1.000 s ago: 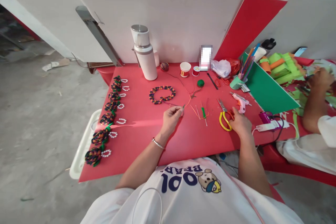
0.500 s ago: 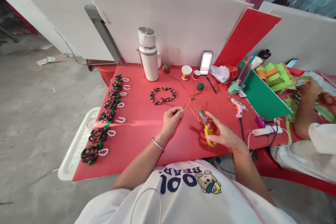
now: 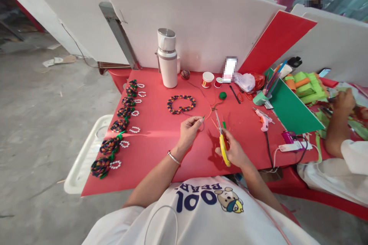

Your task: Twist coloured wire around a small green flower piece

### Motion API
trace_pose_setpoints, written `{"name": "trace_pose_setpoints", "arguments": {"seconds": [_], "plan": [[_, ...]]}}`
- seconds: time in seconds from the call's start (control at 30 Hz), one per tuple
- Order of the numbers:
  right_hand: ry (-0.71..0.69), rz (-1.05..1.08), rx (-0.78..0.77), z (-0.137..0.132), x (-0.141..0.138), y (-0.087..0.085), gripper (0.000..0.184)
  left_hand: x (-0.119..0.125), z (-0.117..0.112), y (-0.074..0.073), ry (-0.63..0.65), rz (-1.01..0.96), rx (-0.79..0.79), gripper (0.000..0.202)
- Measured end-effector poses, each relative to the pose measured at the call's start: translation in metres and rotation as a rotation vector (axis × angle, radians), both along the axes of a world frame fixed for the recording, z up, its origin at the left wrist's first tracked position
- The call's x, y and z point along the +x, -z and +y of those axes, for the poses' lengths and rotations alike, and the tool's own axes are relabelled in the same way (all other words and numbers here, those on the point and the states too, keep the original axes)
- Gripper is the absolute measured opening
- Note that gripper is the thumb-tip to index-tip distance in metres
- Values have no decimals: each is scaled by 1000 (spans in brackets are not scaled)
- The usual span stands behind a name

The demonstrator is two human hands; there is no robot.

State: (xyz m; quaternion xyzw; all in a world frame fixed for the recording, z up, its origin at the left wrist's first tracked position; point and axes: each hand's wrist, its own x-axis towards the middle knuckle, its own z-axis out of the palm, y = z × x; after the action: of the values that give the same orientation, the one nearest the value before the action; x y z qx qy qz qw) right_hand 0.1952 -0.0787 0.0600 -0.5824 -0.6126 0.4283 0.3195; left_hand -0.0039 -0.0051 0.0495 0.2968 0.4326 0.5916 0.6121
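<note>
My left hand [image 3: 189, 127] pinches a thin strand of yarn, and a small green tip [image 3: 204, 117] sticks out past the fingertips. My right hand [image 3: 233, 151] is closed on yellow-handled scissors [image 3: 223, 150], whose blades point up and away from me, to the right of the left fingertips. A slim green-handled tool [image 3: 224, 124] shows just beside the scissors; I cannot tell whether the right hand also holds it. Beyond the left hand lies a braided multicoloured yarn ring [image 3: 181, 104]. Orange and dark strands run across the red table [image 3: 155, 153] between the hands and a green yarn ball [image 3: 222, 95].
Several yarn rosettes [image 3: 109, 145] with white bead loops line the left edge. Behind stand a white flask [image 3: 168, 65], a multicoloured yarn ball [image 3: 185, 74], a paper cup [image 3: 207, 80] and a phone [image 3: 229, 69]. A pink glue gun [image 3: 263, 119] lies right, near a co-worker's arm [image 3: 337, 122].
My right hand has shifted left with the scissors, which now stand straighter and nearer the left hand, its fingers drawn closer round the handles. The left hand keeps its pinch. The view has shifted slightly.
</note>
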Motion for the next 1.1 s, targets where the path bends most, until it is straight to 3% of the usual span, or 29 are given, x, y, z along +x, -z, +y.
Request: {"name": "trace_pose_setpoints", "arguments": {"seconds": [0.17,0.37,0.5,0.77,0.9,1.1], "plan": [[-8,-327,100,4,-10,-4,60,-1,1,10,21,67,112,38],[-33,-419,127,7,-13,-2,61,-3,4,22,45,399,347,19],[-1,-485,165,6,-13,0,57,-4,5,24,57,516,390,17],[38,-451,196,5,-11,10,60,-2,5,27,114,395,246,21],[74,-316,176,3,-11,15,58,0,2,25,139,251,143,31],[134,-64,39,-3,-20,13,64,6,-4,19,154,123,113,40]]}}
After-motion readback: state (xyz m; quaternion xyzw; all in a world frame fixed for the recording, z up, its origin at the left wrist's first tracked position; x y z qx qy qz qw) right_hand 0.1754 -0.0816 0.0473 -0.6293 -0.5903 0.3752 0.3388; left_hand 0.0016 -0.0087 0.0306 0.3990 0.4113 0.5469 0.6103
